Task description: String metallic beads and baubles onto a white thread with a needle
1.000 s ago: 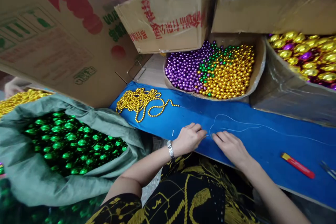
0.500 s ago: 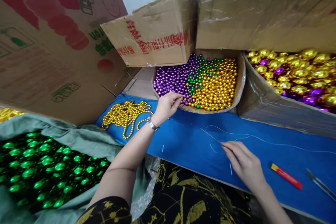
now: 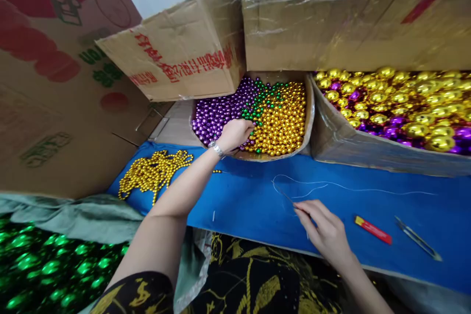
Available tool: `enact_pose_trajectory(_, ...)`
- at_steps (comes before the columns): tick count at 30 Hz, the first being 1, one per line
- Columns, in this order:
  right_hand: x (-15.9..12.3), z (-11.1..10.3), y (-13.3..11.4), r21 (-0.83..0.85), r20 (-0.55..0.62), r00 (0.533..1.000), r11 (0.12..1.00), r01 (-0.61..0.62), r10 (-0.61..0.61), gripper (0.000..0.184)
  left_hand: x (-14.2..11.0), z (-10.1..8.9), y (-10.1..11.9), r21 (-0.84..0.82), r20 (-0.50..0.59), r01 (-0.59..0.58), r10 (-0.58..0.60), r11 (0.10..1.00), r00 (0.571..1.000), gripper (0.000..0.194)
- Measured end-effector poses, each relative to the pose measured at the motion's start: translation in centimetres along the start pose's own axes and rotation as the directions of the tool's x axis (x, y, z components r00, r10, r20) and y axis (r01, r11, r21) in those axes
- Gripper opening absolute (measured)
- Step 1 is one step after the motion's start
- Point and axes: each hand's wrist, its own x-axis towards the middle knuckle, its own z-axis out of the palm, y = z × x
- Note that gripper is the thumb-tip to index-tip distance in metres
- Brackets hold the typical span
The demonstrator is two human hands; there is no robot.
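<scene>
One hand, the left hand (image 3: pixel 236 133), reaches over the near rim of a cardboard bin (image 3: pixel 311 108) and down among small beads (image 3: pixel 285 120) — purple at the bin's left, green at its middle, gold at its right. The hand is where those colours meet. Its fingers look bunched together, but I cannot tell whether a bead is pinched between them, as the tips are partly hidden.

Nearer than the bin and off toward its right side, the right hand (image 3: pixel 324 228) has thumb and fingertips clamped on the end of a thin needle (image 3: pixel 284 193), whose other end slants back toward the bin. White thread (image 3: pixel 353 190) lies loosely looped over the blue cloth (image 3: pixel 250 196) in front of the bin, one length trailing rightward.

The step in hand looks to be picking from the bin, with the needle held ready in front of it. In my judgement, the next move calls for a light, sure pinch on something small and slippery — and a steady needle, its thread clear of snags.

Left of the bin and nearer lies a strand of gold beads (image 3: pixel 147 170); to its right and nearer, metal snips (image 3: pixel 418 238).
</scene>
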Motion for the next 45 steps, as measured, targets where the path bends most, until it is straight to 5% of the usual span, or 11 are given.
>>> enact_pose_trajectory(6, -0.4, 0.5, 0.7, 0.002, -0.016, 1.0, 1.0, 0.0, 0.0, 0.022, 2.0, 1.3, -0.9, 0.099, 0.071, 0.081, -0.088, 0.992, 0.994, 0.024)
enact_pose_trajectory(14, 0.1, 0.9, 0.8, -0.046, -0.022, 1.0, 0.999, 0.012, -0.013, 0.019, 5.1, 4.0, 1.1, 0.26, 0.114, -0.058, 0.029, 0.964, 0.993, 0.03)
enact_pose_trajectory(21, 0.2, 0.6, 0.9, -0.066, -0.066, 0.997, 0.997, -0.029, 0.025, 0.018, 5.0, 5.0, 1.1, 0.307, 0.086, -0.082, 0.058, 0.948, 0.995, 0.033)
enact_pose_trajectory(24, 0.6, 0.4, 0.9, -0.092, -0.095, 0.995, 0.995, -0.046, 0.037, 0.018, 4.7, 4.2, 0.7, 0.154, 0.027, 0.002, -0.006, 0.988, 1.0, 0.026)
enact_pose_trajectory(26, 1.0, 0.3, 1.0, -0.117, -0.121, 0.991, 0.991, -0.066, 0.052, 0.017, 4.1, 3.3, 0.9, -0.165, -0.024, 0.08, -0.086, 0.983, 0.996, 0.019)
enact_pose_trajectory(28, 1.4, 0.1, 1.0, -0.133, -0.148, 0.987, 0.987, -0.088, 0.069, 0.016, 2.9, 2.4, 1.6, -0.615, -0.024, 0.119, -0.169, 0.78, 0.985, 0.017)
enact_pose_trajectory(30, 1.7, 0.0, 1.1, -0.146, -0.162, 0.984, 0.984, -0.103, 0.079, 0.016, 1.0, 1.7, 2.8, -0.916, 0.058, 0.132, -0.199, 0.379, 0.978, 0.019)
enact_pose_trajectory(32, 1.9, 0.0, 1.2, -0.164, -0.161, 0.984, 0.981, -0.106, 0.079, 0.016, -1.2, 1.3, 4.2, -0.986, 0.148, 0.159, -0.182, 0.046, 0.972, 0.02)
enact_pose_trajectory(34, 2.0, 0.1, 1.2, -0.185, -0.145, 0.987, 0.978, -0.094, 0.067, 0.017, -3.1, 1.3, 5.4, -0.974, 0.211, 0.191, -0.176, -0.124, 0.961, 0.019)
enact_pose_trajectory(40, 2.1, 0.5, 0.8, -0.227, -0.101, 0.995, 0.973, -0.048, 0.025, 0.018, -5.8, 1.8, 6.5, -0.936, 0.262, 0.202, -0.189, -0.288, 0.946, 0.019)
enact_pose_trajectory(45, 1.9, 0.4, 0.8, -0.271, -0.083, 0.997, 0.962, -0.025, 0.003, 0.018, -6.5, 1.8, 6.2, -0.933, 0.245, 0.188, -0.159, -0.307, 0.957, 0.023)
